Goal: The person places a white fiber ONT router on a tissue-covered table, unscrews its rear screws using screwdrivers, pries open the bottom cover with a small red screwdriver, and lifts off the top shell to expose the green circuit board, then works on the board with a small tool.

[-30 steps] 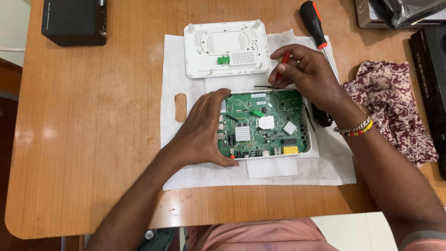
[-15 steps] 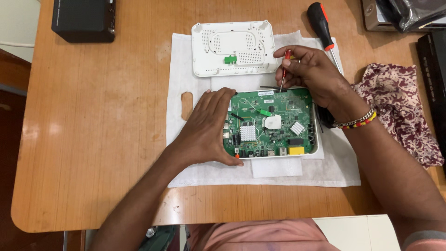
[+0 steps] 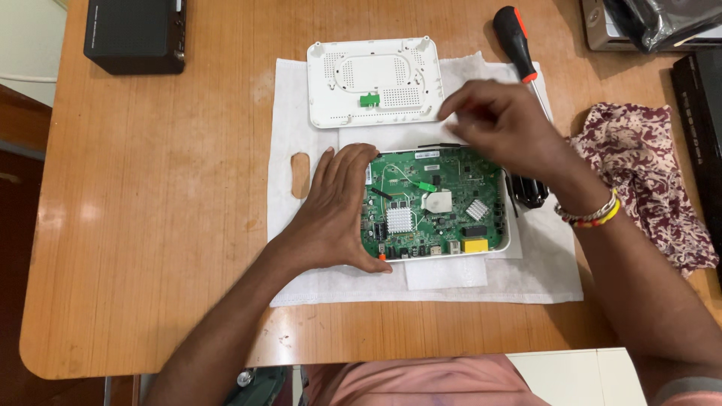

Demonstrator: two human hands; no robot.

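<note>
An open white router base (image 3: pixel 502 244) holding a green circuit board (image 3: pixel 440 203) lies on a white cloth (image 3: pixel 301 128) in the middle of the wooden table. My left hand (image 3: pixel 335 214) lies over the base's left edge, thumb along the front edge, holding it in place. My right hand (image 3: pixel 504 128) hovers just above the board's far right corner, blurred, fingers curled together. What it holds, if anything, is hidden. The router's white lid (image 3: pixel 372 79) lies inside-up just beyond the board.
A large screwdriver (image 3: pixel 515 41) with a black and red handle lies at the cloth's far right corner. A small black object (image 3: pixel 529 192) sits under my right wrist. A patterned cloth (image 3: pixel 647 173) lies to the right, and dark boxes (image 3: pixel 135 34) (image 3: pixel 699 105) stand at the table's corners.
My right hand has lifted off the board's far edge and moved up and away. The thin red-tipped tool seen in its fingers earlier no longer shows. My left hand has stayed put.
</note>
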